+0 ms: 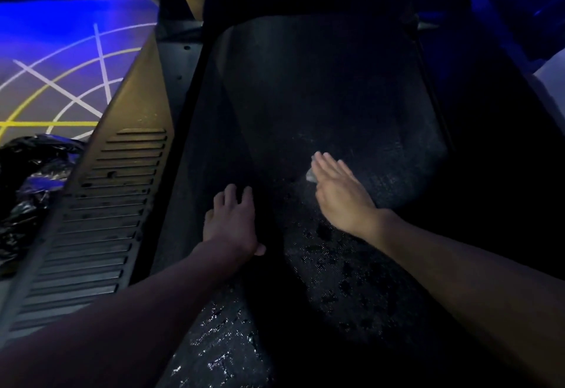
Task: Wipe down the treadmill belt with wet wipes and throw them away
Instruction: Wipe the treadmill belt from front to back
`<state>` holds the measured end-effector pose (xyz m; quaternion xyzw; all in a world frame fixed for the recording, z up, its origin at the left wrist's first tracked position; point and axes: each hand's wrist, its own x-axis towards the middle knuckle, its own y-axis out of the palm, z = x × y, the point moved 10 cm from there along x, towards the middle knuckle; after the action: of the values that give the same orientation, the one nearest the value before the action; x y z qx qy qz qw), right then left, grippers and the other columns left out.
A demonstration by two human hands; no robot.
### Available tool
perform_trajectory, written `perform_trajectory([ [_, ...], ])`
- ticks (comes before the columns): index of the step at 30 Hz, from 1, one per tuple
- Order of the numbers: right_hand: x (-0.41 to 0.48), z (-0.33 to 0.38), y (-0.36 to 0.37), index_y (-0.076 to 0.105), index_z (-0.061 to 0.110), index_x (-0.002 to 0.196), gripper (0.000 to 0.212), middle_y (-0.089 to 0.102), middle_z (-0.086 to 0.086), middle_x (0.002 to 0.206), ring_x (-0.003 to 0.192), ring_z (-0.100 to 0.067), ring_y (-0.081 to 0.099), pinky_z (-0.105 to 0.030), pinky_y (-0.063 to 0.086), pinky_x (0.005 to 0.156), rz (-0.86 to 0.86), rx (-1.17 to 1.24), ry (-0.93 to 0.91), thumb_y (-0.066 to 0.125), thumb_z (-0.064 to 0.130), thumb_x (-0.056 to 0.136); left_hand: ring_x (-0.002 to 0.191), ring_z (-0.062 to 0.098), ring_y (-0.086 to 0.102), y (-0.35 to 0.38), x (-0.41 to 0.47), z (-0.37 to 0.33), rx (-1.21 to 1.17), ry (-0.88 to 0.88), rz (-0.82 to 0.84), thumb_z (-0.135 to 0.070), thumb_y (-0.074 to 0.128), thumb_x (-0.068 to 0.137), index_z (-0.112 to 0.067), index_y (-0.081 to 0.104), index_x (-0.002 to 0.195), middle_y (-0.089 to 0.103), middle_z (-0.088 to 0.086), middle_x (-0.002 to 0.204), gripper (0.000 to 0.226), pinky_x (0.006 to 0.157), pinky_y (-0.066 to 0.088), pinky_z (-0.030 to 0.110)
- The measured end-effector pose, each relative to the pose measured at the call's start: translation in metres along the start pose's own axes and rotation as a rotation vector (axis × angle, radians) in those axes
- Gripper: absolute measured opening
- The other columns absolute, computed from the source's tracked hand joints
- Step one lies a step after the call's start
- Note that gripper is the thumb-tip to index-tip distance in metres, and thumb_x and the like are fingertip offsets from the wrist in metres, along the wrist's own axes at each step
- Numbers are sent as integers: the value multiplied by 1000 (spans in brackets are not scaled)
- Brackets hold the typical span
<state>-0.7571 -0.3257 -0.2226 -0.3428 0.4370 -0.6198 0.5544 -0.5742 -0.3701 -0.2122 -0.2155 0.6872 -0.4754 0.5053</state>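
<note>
Right hand point(339, 192) flat, pinning wet wipe point(311, 175) mid treadmill belt point(330, 88); left hand point(234, 219) empty, splayed at belt's left edge; risks slipping on wet patches

Single head-worn wide-angle view, looking forward and steeply down along the treadmill belt point(336, 97), close above it, belt filling the frame's centre, slatted side rail point(101, 204) left of the belt, edges bowed by the lens

no legible text, labels or numbers
</note>
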Motion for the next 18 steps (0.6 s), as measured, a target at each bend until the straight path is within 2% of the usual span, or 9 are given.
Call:
perform_trajectory([
  [1,-3,10,5,4,8,155,59,-4,-3,164,149,-12,-11,-29,-10,121,24,-7,-29,31,15,103,144,40,7,2,-3,4,3,-55,0,-40,86,66,-21,6,154,3,14,157,121,113,26,52],
  [3,-20,41,17,8,8,155,58,-3,-1,163,150,-12,-9,-29,-9,121,90,-23,-239,33,16,103,145,41,7,5,-7,10,-31,-135,10,-41,85,67,-21,7,153,6,17,156,118,110,27,59],
  [5,-30,52,16,11,11,155,58,0,3,162,148,-7,-9,-25,-11,120,141,9,-361,34,15,102,145,39,6,5,-8,12,-65,-146,15,-40,84,69,-21,7,153,7,17,155,115,108,30,61],
  [8,4,26,6,18,10,154,53,6,-1,163,149,-8,-4,-22,-10,118,82,35,-217,32,11,103,145,39,8,5,-7,13,-74,-137,12,-41,85,68,-21,9,152,10,16,154,115,106,31,61],
  [10,19,11,1,14,8,155,54,4,-4,164,150,-12,-5,-25,-10,119,18,33,-52,30,13,104,144,39,11,4,-6,13,-75,-142,5,-41,86,66,-21,12,151,13,15,152,115,106,32,61],
  [11,19,17,3,13,6,155,55,3,-6,164,150,-15,-5,-26,-11,119,9,15,-45,31,13,103,143,39,12,3,-6,13,-68,-146,3,-41,86,65,-21,11,151,14,15,152,116,105,33,60],
  [15,-19,79,27,15,8,155,56,2,-2,163,150,-12,-6,-24,-13,118,121,5,-393,35,16,103,142,38,15,1,-6,13,-58,-155,-1,-42,87,64,-21,12,151,18,13,150,117,106,34,57],
  [16,-19,78,25,14,9,155,56,2,0,163,150,-10,-6,-23,-13,118,126,8,-425,34,16,103,142,37,16,0,-6,13,-59,-159,-6,-42,87,63,-22,13,150,19,12,150,116,105,34,57],
  [18,4,61,17,14,10,155,56,4,-1,163,150,-10,-3,-23,-11,118,92,9,-348,34,12,103,140,37,18,0,-6,14,-75,-159,-10,-42,88,62,-23,16,148,20,11,147,113,104,33,57],
])
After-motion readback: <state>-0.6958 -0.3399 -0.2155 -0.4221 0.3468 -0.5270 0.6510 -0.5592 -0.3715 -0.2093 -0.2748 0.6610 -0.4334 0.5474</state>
